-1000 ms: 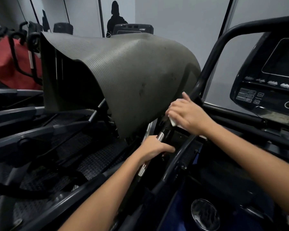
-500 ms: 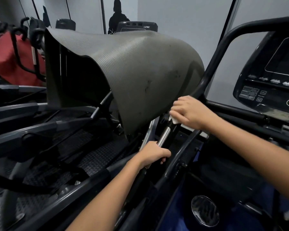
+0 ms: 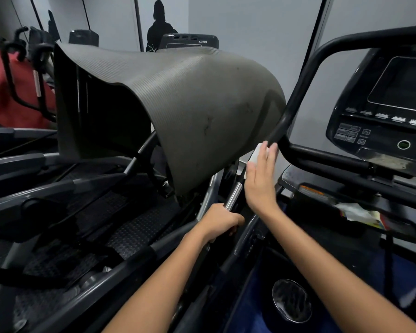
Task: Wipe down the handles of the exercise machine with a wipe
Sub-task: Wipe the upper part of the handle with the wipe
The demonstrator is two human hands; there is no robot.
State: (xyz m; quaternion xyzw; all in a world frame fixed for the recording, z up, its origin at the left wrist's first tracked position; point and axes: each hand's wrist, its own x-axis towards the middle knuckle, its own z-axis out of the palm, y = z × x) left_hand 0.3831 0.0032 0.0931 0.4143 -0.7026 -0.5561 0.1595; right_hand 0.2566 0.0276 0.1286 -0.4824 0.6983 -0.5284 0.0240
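My left hand (image 3: pixel 220 221) grips the lower part of a silver metal handle bar (image 3: pixel 233 196) that slants up toward the machine. Just right of the bar, my right hand (image 3: pixel 259 179) is raised with straight fingers, and a white wipe (image 3: pixel 256 153) lies against its fingers on the bar's side. The fingertips reach up to the black curved handrail (image 3: pixel 296 92). The top of the silver bar is hidden behind the wipe and a grey mat.
A grey ribbed rubber mat (image 3: pixel 190 97) is draped over the machine ahead. A black console with a screen and buttons (image 3: pixel 380 111) stands at the right. Black footplates (image 3: pixel 120 217) lie at the left, red equipment (image 3: pixel 15 92) at the far left, a round metal cap (image 3: pixel 289 300) below.
My right hand has opened from a curled grip on the wipe to straight fingers and has risen toward the black handrail. My left hand has slid slightly down the silver bar.
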